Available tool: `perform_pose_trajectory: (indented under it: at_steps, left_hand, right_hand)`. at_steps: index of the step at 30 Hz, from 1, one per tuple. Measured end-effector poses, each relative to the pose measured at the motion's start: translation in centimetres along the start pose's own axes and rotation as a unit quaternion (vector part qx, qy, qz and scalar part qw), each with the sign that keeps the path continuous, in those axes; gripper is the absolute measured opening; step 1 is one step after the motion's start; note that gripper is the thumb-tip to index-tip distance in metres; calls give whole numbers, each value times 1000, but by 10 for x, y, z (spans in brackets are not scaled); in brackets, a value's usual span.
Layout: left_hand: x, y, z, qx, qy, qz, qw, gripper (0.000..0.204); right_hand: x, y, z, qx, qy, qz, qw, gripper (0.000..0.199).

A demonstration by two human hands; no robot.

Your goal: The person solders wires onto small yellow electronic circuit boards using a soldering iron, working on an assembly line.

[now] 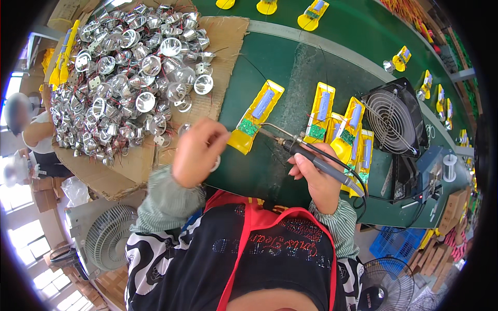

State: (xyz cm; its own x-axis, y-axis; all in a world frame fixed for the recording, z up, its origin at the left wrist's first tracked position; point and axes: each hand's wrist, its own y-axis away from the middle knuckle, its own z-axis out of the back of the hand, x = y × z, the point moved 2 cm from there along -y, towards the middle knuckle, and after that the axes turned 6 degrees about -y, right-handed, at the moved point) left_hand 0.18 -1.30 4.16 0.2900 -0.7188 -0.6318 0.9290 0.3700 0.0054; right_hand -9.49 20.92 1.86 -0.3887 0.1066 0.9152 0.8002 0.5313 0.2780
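My right hand (pixel 315 176) grips a soldering iron (pixel 324 165) with a grey handle and a thin bent metal tube along its front. The iron's tip points left, close to the green circuit board (pixel 248 127) in a yellow flashlight housing (pixel 240 141), which also carries a blue battery cell (pixel 263 104). Just left of that housing is my left hand (pixel 199 150), its fingers pinched together; what they hold, if anything, is hidden. Parts of shiny reflectors show beside and beneath it. Several more yellow housings (pixel 317 116) with cells and boards lie right of the iron.
A heap of silver reflectors (pixel 129 78) with thin wires covers cardboard (pixel 228 39) at the left. A black fan (pixel 391 116) and a solder spool (pixel 449 167) stand on the green table's right side. More yellow housings (pixel 313 15) lie along the green strip beyond the metal rail (pixel 332 46).
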Motion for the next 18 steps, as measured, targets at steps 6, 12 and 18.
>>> perform_pose_trajectory:
  at_steps: [6,12,18]
  left_hand:
    - [13,-4,-27,-25,10,25,999,8]
    - [11,-5,-36,13,78,92,993,9]
    - [13,-7,-42,15,11,31,999,8]
  right_hand:
    - [-1,-2,1,14,1,-8,1000,20]
    - [-7,-7,-2,23,-3,-21,1000,17]
    - [-10,-12,-3,27,10,-29,999,17]
